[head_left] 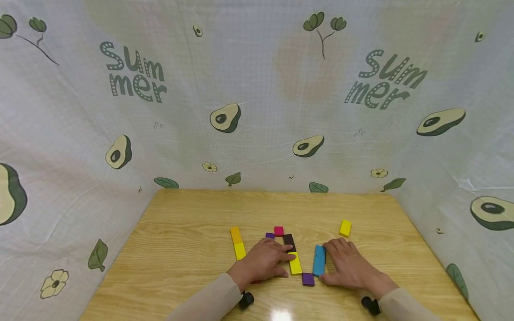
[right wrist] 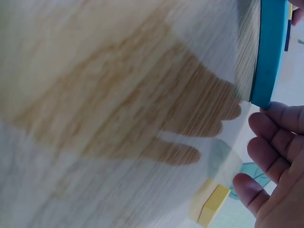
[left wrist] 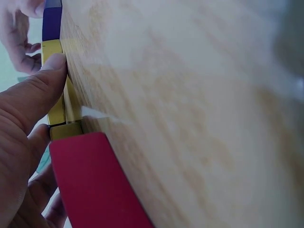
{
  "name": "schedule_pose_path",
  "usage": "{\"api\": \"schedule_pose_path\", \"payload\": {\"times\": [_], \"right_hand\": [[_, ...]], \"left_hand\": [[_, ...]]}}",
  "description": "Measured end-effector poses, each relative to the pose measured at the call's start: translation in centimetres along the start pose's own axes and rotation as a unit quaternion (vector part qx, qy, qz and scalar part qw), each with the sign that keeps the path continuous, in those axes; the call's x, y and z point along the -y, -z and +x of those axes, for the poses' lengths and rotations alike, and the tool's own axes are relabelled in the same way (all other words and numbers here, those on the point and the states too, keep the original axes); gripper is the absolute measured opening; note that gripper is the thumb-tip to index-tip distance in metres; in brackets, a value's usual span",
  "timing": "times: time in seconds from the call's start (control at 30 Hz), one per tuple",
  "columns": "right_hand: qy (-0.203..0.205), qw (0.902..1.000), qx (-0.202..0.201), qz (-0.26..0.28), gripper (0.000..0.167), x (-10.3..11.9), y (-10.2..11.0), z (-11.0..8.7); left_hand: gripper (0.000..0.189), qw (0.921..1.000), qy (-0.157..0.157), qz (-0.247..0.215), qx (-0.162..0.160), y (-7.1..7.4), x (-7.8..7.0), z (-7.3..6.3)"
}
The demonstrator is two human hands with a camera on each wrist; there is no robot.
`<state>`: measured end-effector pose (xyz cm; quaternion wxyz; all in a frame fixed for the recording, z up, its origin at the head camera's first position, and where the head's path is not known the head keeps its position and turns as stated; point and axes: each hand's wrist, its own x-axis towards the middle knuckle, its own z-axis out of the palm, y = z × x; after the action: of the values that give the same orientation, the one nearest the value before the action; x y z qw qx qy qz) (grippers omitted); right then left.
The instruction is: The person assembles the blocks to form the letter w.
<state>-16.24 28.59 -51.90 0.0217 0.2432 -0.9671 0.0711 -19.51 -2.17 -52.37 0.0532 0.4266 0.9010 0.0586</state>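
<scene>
My left hand [head_left: 265,258] lies over a row of flat blocks, its fingertips touching a black block [head_left: 289,241] and a yellow block [head_left: 295,265] set end to end. In the left wrist view its thumb is beside the yellow block, with a red block [left wrist: 95,175] close to the palm. My right hand [head_left: 349,265] holds a blue block [head_left: 319,261] lengthwise, thumb at the near end and forefinger at the far end; its other fingers stay off the block. A purple square block [head_left: 308,279] sits between the yellow and blue blocks.
An orange block [head_left: 236,235] and another yellow block [head_left: 239,251] line up left of the left hand. A pink square block [head_left: 279,231] and a purple block [head_left: 270,235] lie beyond it. One yellow block [head_left: 345,228] stands apart at right. Printed cloth surrounds the wooden table [head_left: 180,249].
</scene>
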Motion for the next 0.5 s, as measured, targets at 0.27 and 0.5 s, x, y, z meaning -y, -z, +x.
{"api": "schedule_pose_path", "payload": {"times": [0.27, 0.5], "right_hand": [[0.0, 1.0, 0.0, -0.003, 0.089, 0.02, 0.02, 0.04], [-0.003, 1.0, 0.003, -0.003, 0.09, -0.07, -0.04, 0.11]], "left_hand": [[0.056, 1.0, 0.002, -0.004, 0.0, 0.12, -0.06, -0.05], [0.056, 1.0, -0.004, 0.0, -0.003, 0.07, 0.02, -0.01]]}}
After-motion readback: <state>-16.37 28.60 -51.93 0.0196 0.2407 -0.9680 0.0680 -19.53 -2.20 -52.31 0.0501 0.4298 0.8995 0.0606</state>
